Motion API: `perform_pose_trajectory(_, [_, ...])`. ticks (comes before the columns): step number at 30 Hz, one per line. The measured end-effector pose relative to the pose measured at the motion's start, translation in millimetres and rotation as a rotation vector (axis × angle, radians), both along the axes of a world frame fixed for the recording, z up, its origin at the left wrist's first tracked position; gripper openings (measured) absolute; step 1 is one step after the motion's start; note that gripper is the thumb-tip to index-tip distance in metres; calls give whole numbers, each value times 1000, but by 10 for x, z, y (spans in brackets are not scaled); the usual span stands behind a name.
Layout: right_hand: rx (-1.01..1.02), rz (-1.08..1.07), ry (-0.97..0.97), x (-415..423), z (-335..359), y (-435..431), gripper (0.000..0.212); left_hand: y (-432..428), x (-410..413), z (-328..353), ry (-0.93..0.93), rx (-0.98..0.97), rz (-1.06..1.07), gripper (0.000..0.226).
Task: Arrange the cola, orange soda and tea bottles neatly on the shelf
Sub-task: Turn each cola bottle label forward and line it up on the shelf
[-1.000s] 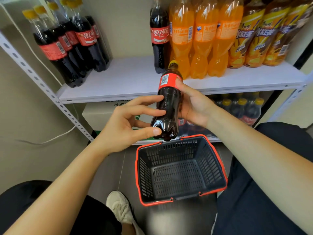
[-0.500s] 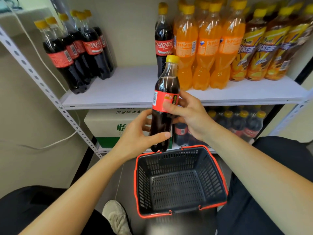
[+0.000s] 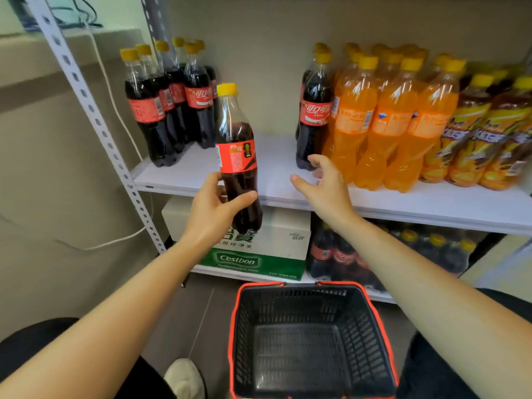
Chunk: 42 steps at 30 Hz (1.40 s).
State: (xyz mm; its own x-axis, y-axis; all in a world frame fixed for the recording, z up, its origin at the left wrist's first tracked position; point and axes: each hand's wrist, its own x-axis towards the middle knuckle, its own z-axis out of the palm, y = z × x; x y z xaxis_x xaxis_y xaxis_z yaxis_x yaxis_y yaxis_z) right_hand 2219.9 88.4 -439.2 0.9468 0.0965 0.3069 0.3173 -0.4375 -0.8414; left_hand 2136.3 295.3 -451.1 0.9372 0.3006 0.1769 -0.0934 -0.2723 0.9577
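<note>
Gripping the held cola bottle [image 3: 237,156] with the left hand [image 3: 213,208], wrapped round its lower body just under the red label. Holding it upright with a slight tilt, yellow cap on top, left of centre in the frame. Hanging in front of the white shelf [image 3: 276,165] at its front edge, not set down on the board.

Over at centre right, reaching in with the right hand [image 3: 325,185], spread loose and holding nothing. Hovering above the board close by the base of a lone cola bottle [image 3: 313,119]; cannot tell whether touching.

Keeping the two hands well apart, with bare shelf between.

Up in the upper left, a cluster of cola bottles [image 3: 169,105] at the shelf's left end. Right of the lone cola bottle, rows of orange soda bottles [image 3: 388,125], then tea bottles [image 3: 483,133] at the right edge.

Down at bottom centre, a black basket [image 3: 244,326] with a red rim, below both forearms.
</note>
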Motion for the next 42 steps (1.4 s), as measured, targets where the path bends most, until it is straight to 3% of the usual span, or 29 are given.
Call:
perform_pose_trajectory(7, [42,-131,2,715,-80,349,108,616,595,206,-93,116,160,61])
perform_pose_trajectory(11, [73,-215,-30,890,-202,453,117,906,942,223,-116,149,238,62])
perform_pose_trajectory(21, [152,-242,-88,1213,-175,445,73,1138,1616,126,-140,223,384,69])
perform_pose_trajectory(30, [211,-76,-45,1240,-270,430,58,1199,1835,78,-109,233,399,74])
perform_pose_trajectory(39, [229,45,50,1038,-156,336,52,902,1435,-25,21,94,426,85])
perform_pose_trajectory(42, [228,91,55,834,-129,261,48,633,1138,-23,-19,40,384,69])
